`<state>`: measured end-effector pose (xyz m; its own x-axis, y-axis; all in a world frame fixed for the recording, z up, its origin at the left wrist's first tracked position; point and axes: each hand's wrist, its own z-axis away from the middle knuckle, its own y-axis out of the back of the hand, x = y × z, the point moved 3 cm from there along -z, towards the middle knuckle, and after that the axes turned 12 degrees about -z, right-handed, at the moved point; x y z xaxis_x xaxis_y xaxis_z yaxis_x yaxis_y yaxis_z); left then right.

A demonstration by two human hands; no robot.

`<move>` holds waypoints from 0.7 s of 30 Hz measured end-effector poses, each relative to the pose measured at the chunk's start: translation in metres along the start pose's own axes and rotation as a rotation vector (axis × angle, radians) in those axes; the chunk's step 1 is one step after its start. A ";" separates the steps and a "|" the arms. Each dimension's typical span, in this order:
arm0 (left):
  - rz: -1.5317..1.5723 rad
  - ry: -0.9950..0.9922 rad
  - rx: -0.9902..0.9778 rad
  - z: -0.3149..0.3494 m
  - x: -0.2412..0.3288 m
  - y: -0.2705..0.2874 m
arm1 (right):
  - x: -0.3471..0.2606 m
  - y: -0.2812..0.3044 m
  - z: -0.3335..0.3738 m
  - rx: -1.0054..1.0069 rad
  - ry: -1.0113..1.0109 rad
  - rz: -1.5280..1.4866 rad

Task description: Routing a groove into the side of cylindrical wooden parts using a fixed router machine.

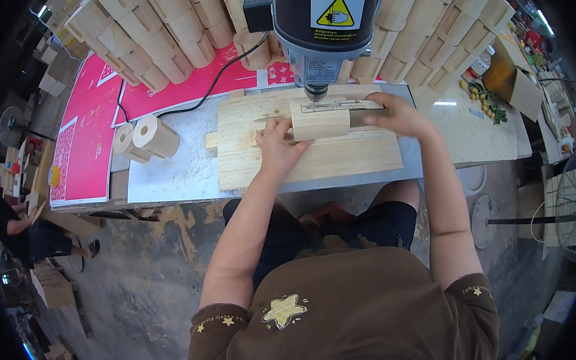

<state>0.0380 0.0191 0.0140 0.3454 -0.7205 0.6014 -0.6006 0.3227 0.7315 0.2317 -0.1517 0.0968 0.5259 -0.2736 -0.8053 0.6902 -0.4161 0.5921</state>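
Note:
A pale wooden cylinder (pixel 324 125) lies on its side on a wooden board (pixel 300 165), below the chuck (pixel 315 91) of a drill press (pixel 319 36). My left hand (pixel 281 146) grips the cylinder's left end, thumb along its near side. At the other end, my right hand (pixel 395 115) is closed around a dark grey bar (pixel 365 117) that meets the cylinder; motion blurs the bar and its far end is hidden. Just behind the cylinder runs a light strip with dark line markings (pixel 336 106).
Two upright wooden cylinders (pixel 157 136) stand left of the board. Tall stacks of grooved wooden pieces (pixel 160 36) line the back, over pink printed sheets (pixel 85 149). A black cable (pixel 213 85) crosses the table. A co-worker (pixel 23 222) is at far left; a fan (pixel 567 212) stands right.

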 end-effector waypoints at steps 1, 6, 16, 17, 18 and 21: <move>0.005 -0.003 -0.005 0.000 -0.002 0.000 | 0.012 -0.005 0.008 0.040 0.080 -0.006; 0.273 -0.155 -0.200 0.018 0.003 0.073 | 0.002 -0.010 0.051 -0.004 -0.061 -0.295; 0.564 0.563 -0.102 0.033 -0.005 0.175 | -0.047 0.004 0.120 -0.002 0.178 -0.193; 0.581 0.613 -0.091 0.033 -0.003 0.172 | -0.052 0.001 0.119 0.002 0.176 -0.194; 0.579 0.619 -0.062 0.034 -0.002 0.168 | -0.058 0.001 0.117 0.101 0.237 -0.205; 0.641 0.619 -0.072 0.038 0.000 0.156 | -0.060 -0.003 0.111 0.281 0.219 -0.298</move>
<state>-0.0834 0.0465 0.1160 0.2986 0.0656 0.9521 -0.7726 0.6023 0.2008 0.1429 -0.2303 0.1405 0.4386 0.0704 -0.8959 0.6814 -0.6761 0.2805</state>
